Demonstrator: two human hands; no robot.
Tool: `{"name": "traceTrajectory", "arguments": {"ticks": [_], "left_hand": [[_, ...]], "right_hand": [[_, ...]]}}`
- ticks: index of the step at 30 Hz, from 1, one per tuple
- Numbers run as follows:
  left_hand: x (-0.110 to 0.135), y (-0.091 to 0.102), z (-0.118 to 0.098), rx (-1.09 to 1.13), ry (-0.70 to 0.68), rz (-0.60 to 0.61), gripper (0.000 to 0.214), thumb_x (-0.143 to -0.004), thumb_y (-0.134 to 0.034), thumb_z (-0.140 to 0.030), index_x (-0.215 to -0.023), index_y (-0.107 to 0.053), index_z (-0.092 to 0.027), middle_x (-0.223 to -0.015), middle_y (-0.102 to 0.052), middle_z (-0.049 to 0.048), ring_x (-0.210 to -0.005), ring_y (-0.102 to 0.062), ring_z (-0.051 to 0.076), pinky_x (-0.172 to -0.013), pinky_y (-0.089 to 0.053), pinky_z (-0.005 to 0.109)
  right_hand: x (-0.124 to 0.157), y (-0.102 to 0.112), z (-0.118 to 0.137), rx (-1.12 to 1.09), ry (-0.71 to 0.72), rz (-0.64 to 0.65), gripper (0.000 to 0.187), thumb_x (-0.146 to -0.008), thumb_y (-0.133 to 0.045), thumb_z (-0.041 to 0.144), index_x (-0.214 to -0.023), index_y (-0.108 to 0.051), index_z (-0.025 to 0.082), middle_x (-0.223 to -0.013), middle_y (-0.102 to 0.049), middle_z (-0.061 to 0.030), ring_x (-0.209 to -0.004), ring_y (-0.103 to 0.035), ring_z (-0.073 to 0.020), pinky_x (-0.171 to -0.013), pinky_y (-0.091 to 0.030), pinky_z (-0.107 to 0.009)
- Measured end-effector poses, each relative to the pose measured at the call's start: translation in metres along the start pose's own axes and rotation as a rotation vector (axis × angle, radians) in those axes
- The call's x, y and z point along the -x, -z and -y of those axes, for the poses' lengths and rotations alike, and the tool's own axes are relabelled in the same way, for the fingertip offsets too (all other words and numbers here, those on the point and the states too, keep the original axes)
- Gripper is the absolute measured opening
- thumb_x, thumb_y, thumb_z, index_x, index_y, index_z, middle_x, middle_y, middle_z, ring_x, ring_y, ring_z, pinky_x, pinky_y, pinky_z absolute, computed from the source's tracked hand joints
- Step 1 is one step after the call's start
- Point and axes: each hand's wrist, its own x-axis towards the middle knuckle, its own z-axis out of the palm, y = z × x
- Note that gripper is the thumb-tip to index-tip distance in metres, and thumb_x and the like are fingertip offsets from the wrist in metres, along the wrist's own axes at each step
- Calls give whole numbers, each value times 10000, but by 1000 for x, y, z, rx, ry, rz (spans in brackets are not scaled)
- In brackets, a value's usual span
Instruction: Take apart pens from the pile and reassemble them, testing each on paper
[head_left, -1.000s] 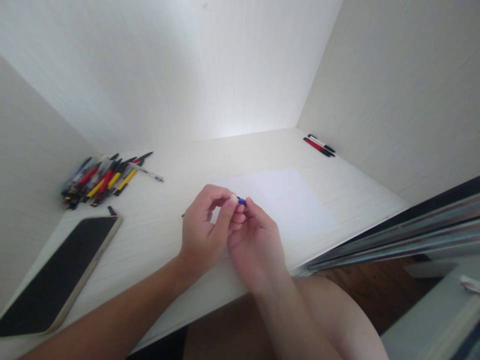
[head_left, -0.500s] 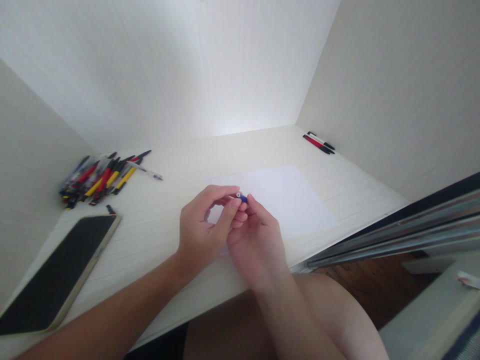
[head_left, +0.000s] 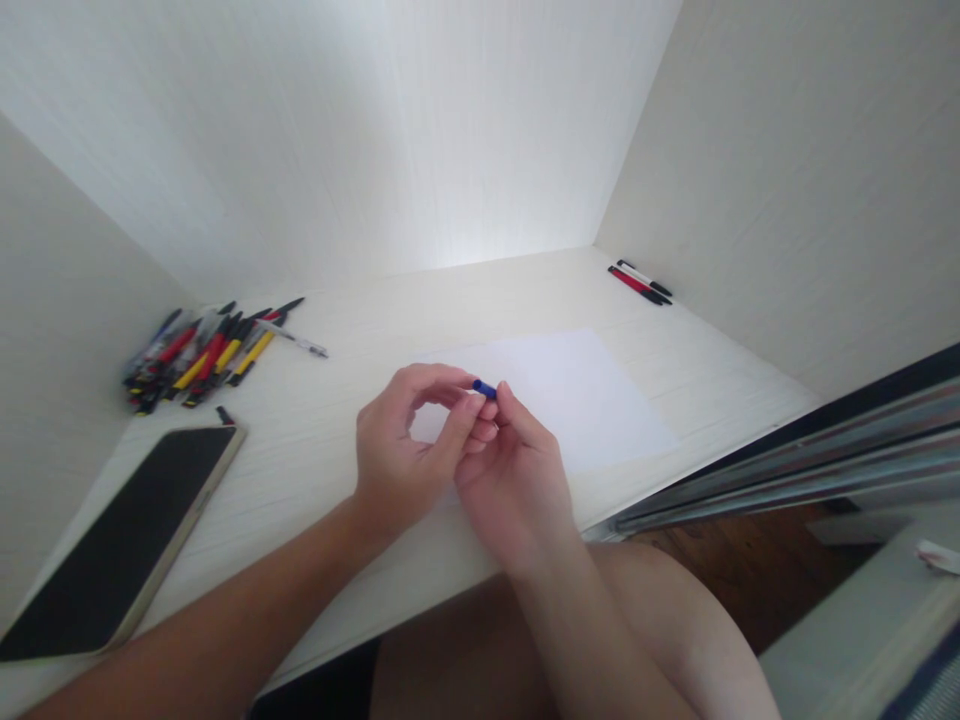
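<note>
A small blue pen part (head_left: 485, 389), short and tube-shaped, is pinched between the fingertips of both hands. My left hand (head_left: 411, 435) has thumb and forefinger at its left end, the other fingers curled below. At its right end is the thumb of my right hand (head_left: 521, 470), palm turned upward and fingers curled. Some of the blue part is hidden by the fingers. Beneath the hands lies a white sheet of paper (head_left: 592, 390) on the desk (head_left: 360, 400).
At the left is a pile of pens (head_left: 210, 355), with a clear pen (head_left: 300, 343) sticking out. A small dark piece (head_left: 223, 415) lies by a phone (head_left: 127, 530). Two pens (head_left: 639, 284) rest near the right wall (head_left: 787, 200). Panels enclose the desk's back and sides.
The blue part has turned between my fingers: its pale ringed end showed before, and now its blue side and end show. Both hands stay nearly in place.
</note>
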Motion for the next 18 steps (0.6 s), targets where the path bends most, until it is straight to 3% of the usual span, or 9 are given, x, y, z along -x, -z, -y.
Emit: {"name": "traceTrajectory", "arguments": {"ticks": [6, 9, 13, 18], "left_hand": [[-22, 15, 21, -182, -120, -52, 120, -928, -636, -210, -1045, -658, -221, -913, -715, 13, -792, -665, 154, -761, -554, 316], [-36, 30, 38, -438, -79, 174, 200, -879, -599, -186, -1066, -658, -222, -863, -688, 9, -720, -609, 170, -729, -524, 337], [-50, 46, 58, -626, -14, 556, 273, -861, -548, -233, -1108, -657, -201, -885, -677, 48, -827, -633, 239, -823, -504, 403], [-66, 66, 69, -692, 140, 690, 305, -914, -454, -327, -1102, -651, -191, -864, -694, 67, -794, -643, 246, -764, -478, 382]], "right_hand": [[-1, -1, 12, -36, 45, 32, 210, -1045, -562, 282, -878, -628, 173, -668, -573, 45, -534, -511, -45, -501, -468, -141], [1, -5, 19, -50, 84, 23, 263, -1074, -505, 313, -882, -613, 171, -672, -555, 40, -529, -499, -47, -489, -453, -146], [4, -7, 29, -35, 139, -6, 286, -1084, -476, 322, -878, -610, 175, -682, -552, 28, -530, -501, -49, -488, -456, -144], [6, -6, 47, 32, 233, -58, 254, -1072, -490, 292, -871, -600, 183, -693, -559, 17, -540, -517, -55, -482, -469, -141]]}}
